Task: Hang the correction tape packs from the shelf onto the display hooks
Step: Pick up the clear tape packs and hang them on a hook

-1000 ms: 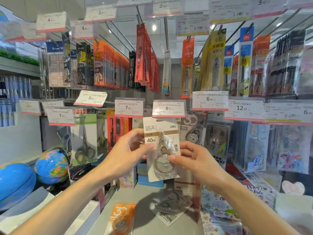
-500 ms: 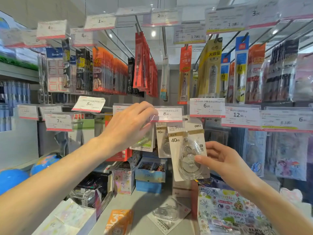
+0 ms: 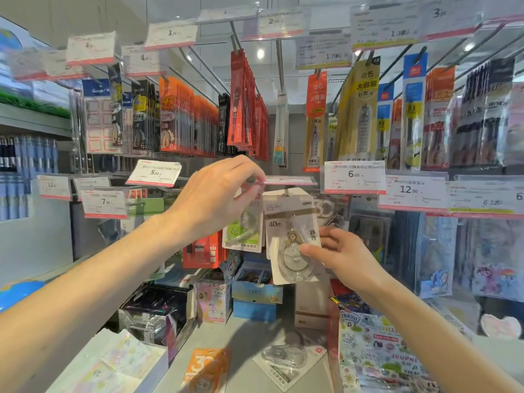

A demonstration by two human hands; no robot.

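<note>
On the shelf two more packs still lie. The left hand has flipped the price tag up, pinching it; the right hand pinches the correction tape pack, now raised to the hook, probably nearly hung.

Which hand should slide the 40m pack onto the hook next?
Right. The right hand already pinches the white-card 40m correction tape pack, whose top sits just under the hook. The left hand is busy lifting the pink-edged price tag flap.
</note>
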